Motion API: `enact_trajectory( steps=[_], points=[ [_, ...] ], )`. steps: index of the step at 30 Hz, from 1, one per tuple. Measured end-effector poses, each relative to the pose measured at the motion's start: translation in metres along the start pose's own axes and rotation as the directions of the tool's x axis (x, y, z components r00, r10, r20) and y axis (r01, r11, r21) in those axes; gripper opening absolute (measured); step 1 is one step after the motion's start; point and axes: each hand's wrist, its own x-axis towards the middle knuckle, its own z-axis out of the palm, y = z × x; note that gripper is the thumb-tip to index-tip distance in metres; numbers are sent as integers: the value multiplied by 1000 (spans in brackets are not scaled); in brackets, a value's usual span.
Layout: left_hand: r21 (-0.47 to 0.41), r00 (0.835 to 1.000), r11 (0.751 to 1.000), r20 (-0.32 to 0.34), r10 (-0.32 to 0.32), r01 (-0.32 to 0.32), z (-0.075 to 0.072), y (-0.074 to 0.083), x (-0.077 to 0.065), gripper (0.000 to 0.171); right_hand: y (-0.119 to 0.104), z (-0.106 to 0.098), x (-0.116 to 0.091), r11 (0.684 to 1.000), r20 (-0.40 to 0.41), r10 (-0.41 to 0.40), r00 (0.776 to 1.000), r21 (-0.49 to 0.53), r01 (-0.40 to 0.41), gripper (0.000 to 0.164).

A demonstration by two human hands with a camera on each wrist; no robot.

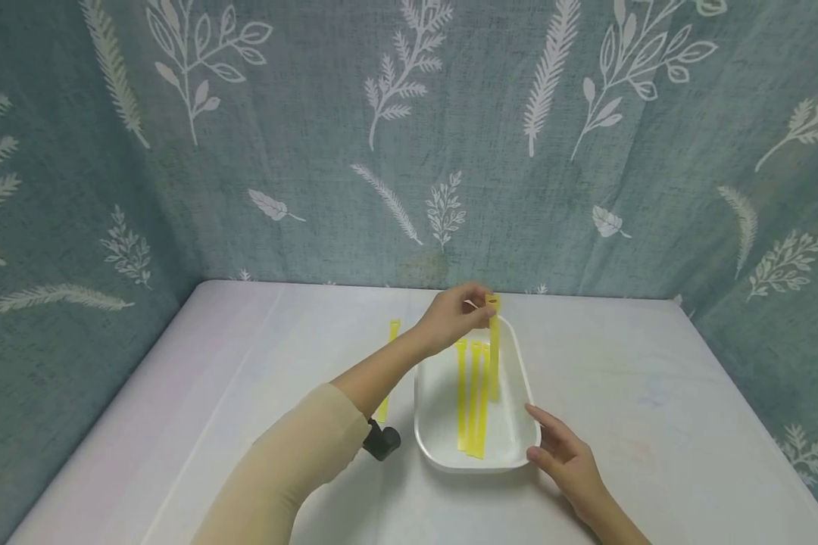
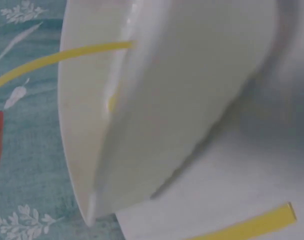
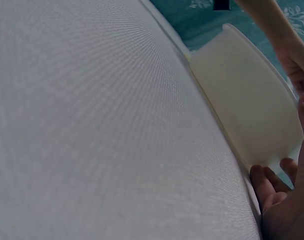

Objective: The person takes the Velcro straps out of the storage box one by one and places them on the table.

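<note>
My left hand (image 1: 453, 314) pinches the slotted top end of a yellow cable strap (image 1: 494, 356) between thumb and fingers. The strap hangs down over the far right part of a white tray (image 1: 439, 409); in the left wrist view the same strap (image 2: 56, 57) curves over the tray's rim. Three more yellow straps (image 1: 461, 393) lie side by side lengthwise in the tray. With thumb and fingers, my right hand (image 1: 569, 462) holds the tray's near right side; the right wrist view shows its fingers low against the tray's outer wall (image 3: 247, 95).
Left of the tray, another yellow strap (image 1: 394, 328) lies on the white table (image 1: 627, 378), partly hidden behind my left forearm. A black camera piece (image 1: 382, 443) juts from the left sleeve. Leaf-patterned teal fabric (image 1: 313, 189) rises behind the table's far edge and along its sides.
</note>
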Motion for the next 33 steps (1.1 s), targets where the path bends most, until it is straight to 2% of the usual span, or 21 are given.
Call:
enact_trajectory(
  steps=[4,8,12,14,16,22,25,29,33],
  points=[
    [-7,996,998,-62,57,-57,-5,0,-9,33,0,1,-1,1000,-5,4,1000,7,-4,49],
    [-108,986,989,-147,84,-100,-13,6,-20,31,0,2,-1,1000,-2,12,1000,4,-12,50],
    [-262,971,954,-224,88,-147,-20,12,-37,30,0,2,0,1000,2,23,1000,-9,-23,50],
    [-303,965,937,-242,101,-174,-23,15,-47,31,0,1,-1,1000,-1,25,1000,-11,-25,50],
    [-291,961,936,-243,128,-199,-25,16,-56,31,0,-1,-1,1000,1,17,1000,-3,-17,49],
    [-177,953,956,-238,188,-233,-34,17,-88,31,0,-2,0,1000,8,-9,1000,21,9,49],
    [-164,943,952,-254,213,-259,-40,18,-102,32,-1,-1,0,1000,-2,-10,1000,8,10,48],
    [-127,917,936,-283,282,-327,-48,18,-119,32,0,-1,0,1000,0,-9,1000,9,9,48],
    [-34,884,917,-284,372,-397,-56,18,-132,33,1,-2,1,1000,6,-14,1000,17,13,48]
  ],
)
